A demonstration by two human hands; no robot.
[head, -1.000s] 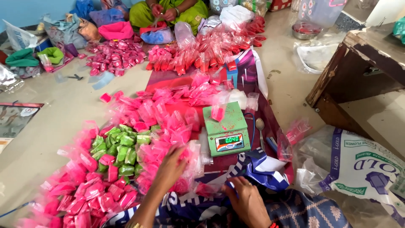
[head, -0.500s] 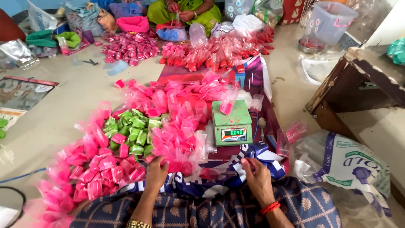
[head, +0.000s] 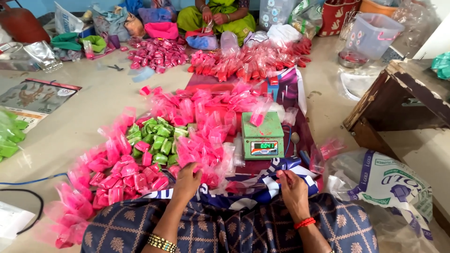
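The pink powder pouches lie heaped just left of the green digital weighing scale, and the heap runs away from the scale to the left and toward the person's lap. They are small clear plastic bags, each part-filled with bright pink powder, so they should be very light, soft and crinkly, and slippery against one another. A pinch on the empty upper flap, above the powder, looks like the safest hold; squeezing the filled belly might push powder toward an unsealed mouth.

The left hand rests on the near edge of the heap, left of the scale and nearer the person, with fingers curled down into the pouches. It seems to be gathering one or two, though the fingertips are buried and I cannot tell exactly what it has closed on. The right hand sits just below the scale, nearer the person, fingers loosely bent over the blue-and-white printed cloth; it may pinch something thin, but that is too small to make out.

One pink pouch sits on the scale's platform. Left of the scale, inside the pink heap, is a cluster of green pouches. Beyond the scale, a second pile of red-pink packets lies before another seated person. Right of the scale lies a white printed sack.
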